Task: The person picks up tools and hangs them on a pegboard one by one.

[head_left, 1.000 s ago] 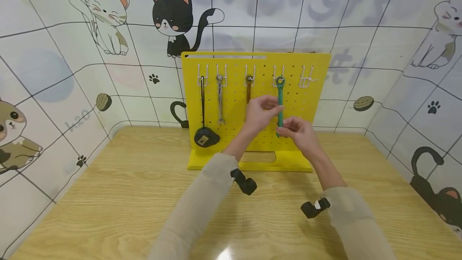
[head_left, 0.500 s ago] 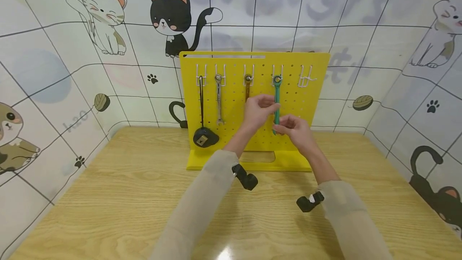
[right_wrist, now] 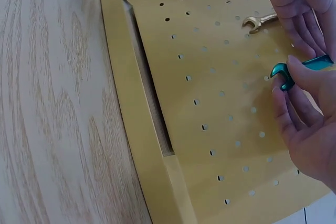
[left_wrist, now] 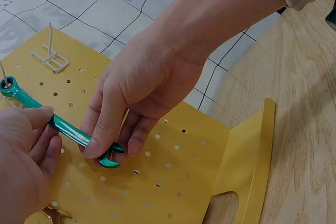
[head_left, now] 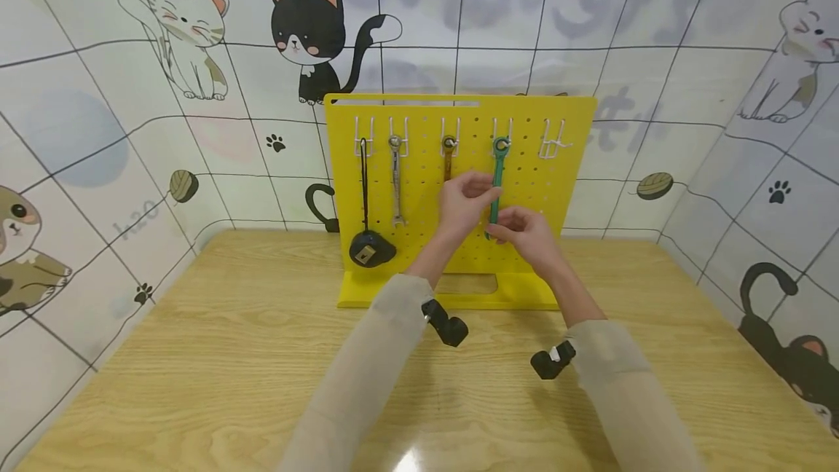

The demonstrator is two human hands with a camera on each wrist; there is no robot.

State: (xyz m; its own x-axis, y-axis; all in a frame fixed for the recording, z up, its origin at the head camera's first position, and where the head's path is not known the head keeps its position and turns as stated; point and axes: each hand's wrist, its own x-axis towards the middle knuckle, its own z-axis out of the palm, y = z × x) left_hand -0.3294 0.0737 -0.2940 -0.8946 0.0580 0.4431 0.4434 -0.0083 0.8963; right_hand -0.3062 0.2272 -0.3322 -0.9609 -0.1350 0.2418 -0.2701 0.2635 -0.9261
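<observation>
A green combination wrench slants in front of the yellow pegboard, its ring end at a white wire hook. My left hand pinches its shank around the middle. Lower down, my right hand pinches it between thumb and fingers near the open-jawed end. In the left wrist view the ring of the green wrench has the hook's wire through it. Just left of my left hand hangs a bronze-coloured wrench, its lower part hidden behind that hand.
A silver wrench and a black tape measure on a cord hang at the board's left. Another wire hook sits at its right. The board's base stands on the wooden table.
The wrench's lower end has swung left, so it now slants where it hung nearly upright. My right hand has moved left and slightly up with it; my left hand keeps its pinch.
</observation>
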